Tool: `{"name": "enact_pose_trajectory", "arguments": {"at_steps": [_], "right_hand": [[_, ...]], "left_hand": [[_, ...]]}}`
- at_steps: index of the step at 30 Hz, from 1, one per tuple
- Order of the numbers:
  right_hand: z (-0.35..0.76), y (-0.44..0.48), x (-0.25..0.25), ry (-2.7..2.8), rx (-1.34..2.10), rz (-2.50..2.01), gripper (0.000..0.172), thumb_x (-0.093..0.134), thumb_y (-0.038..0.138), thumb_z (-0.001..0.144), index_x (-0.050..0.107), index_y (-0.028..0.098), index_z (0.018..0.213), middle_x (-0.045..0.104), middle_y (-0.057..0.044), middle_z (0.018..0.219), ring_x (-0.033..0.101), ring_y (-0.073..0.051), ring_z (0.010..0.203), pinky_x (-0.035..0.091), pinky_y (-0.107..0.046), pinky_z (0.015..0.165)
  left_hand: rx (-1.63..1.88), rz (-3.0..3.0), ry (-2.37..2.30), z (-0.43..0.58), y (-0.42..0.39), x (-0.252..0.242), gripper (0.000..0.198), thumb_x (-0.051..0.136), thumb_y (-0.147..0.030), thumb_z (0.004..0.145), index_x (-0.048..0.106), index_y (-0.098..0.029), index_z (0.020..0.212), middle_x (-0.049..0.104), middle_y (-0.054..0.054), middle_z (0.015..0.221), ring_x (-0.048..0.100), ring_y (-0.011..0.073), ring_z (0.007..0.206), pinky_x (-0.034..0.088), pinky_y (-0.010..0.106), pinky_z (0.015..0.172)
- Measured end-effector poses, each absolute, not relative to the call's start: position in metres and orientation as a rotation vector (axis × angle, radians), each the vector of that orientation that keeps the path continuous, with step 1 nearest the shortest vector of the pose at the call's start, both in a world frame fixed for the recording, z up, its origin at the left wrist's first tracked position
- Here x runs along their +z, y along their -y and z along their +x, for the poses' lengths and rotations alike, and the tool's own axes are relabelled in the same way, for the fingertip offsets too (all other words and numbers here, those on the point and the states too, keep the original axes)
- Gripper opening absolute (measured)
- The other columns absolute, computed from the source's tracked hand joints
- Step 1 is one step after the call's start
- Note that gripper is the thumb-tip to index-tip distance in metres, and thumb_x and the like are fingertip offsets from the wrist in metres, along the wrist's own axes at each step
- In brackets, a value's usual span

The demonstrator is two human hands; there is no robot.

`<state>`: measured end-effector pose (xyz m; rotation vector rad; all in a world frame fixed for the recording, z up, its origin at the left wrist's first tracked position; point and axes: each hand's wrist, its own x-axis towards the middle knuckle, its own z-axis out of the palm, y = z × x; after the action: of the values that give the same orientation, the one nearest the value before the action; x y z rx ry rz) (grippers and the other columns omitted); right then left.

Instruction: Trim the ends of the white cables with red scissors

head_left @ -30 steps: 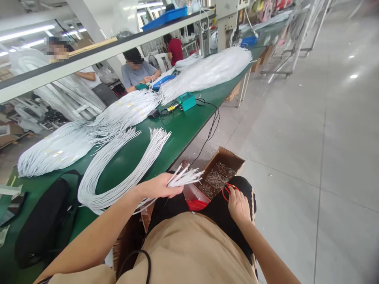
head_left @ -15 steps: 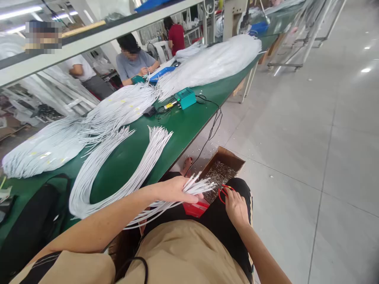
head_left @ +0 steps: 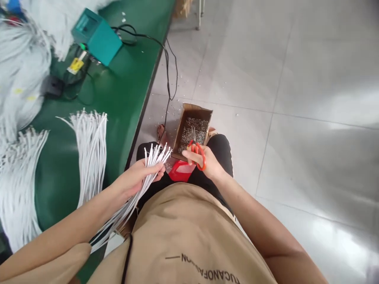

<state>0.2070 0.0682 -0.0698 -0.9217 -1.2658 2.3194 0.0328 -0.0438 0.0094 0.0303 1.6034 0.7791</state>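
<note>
My left hand (head_left: 136,178) is closed round a bundle of thin white cables (head_left: 154,156), whose cut ends fan out above my fingers over my lap. My right hand (head_left: 207,161) grips red-handled scissors (head_left: 197,152), blades pointing away over a cardboard box (head_left: 180,130) of small cut scraps on the floor. The scissors are a short way right of the cable ends, not touching them. A red container (head_left: 182,171) sits between my knees, below both hands.
A green workbench (head_left: 124,83) runs along my left, with more white cable bundles (head_left: 91,146) lying on it. A teal device (head_left: 96,35) with black leads (head_left: 167,59) stands at the far end. Grey tiled floor (head_left: 296,98) spreads to the right.
My view has tipped down from the bench and co-workers to my lap. The left hand with the cables drew back towards me, and the right hand lifted the scissors towards the cable ends.
</note>
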Motion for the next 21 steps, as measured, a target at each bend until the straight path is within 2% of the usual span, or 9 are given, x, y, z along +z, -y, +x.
{"name": "enact_pose_trajectory", "arguments": {"at_steps": [6, 10, 14, 21], "right_hand": [[0.187, -0.053, -0.048, 1.016, 2.280, -1.006, 0.027, 0.067, 0.043, 0.077, 0.061, 0.017, 0.071, 0.052, 0.005, 0.057, 0.046, -0.009, 0.057, 0.035, -0.025, 0.060], [0.178, -0.045, -0.040, 1.000, 2.237, -0.971, 0.027, 0.062, 0.039, 0.082, 0.060, 0.017, 0.066, 0.052, 0.004, 0.060, 0.046, -0.009, 0.060, 0.037, -0.025, 0.066], [0.171, -0.040, -0.027, 1.046, 2.194, -0.889, 0.032, 0.061, 0.035, 0.083, 0.054, 0.018, 0.057, 0.048, 0.003, 0.056, 0.050, -0.011, 0.064, 0.040, -0.028, 0.073], [0.163, -0.015, 0.000, 1.069, 2.031, -1.001, 0.020, 0.070, 0.033, 0.076, 0.060, 0.017, 0.069, 0.054, 0.004, 0.061, 0.048, -0.009, 0.059, 0.039, -0.025, 0.061]], "left_hand": [[0.810, 0.079, -1.579, 0.030, 0.032, 0.011, 0.022, 0.079, -0.027, 0.070, 0.070, -0.015, 0.085, 0.068, 0.003, 0.082, 0.061, 0.0086, 0.072, 0.052, 0.020, 0.073], [0.814, 0.295, -1.509, 0.019, 0.028, 0.006, 0.019, 0.077, -0.029, 0.071, 0.066, -0.016, 0.079, 0.061, -0.001, 0.070, 0.054, 0.0079, 0.063, 0.044, 0.019, 0.061], [0.841, 0.466, -1.362, 0.017, 0.027, 0.009, 0.018, 0.073, -0.027, 0.075, 0.059, -0.017, 0.073, 0.053, -0.004, 0.061, 0.049, 0.0082, 0.060, 0.039, 0.020, 0.057], [0.996, 0.459, -1.317, 0.019, 0.034, 0.020, 0.026, 0.079, -0.024, 0.067, 0.060, -0.018, 0.082, 0.065, -0.002, 0.081, 0.062, 0.0116, 0.079, 0.048, 0.023, 0.073]]}}
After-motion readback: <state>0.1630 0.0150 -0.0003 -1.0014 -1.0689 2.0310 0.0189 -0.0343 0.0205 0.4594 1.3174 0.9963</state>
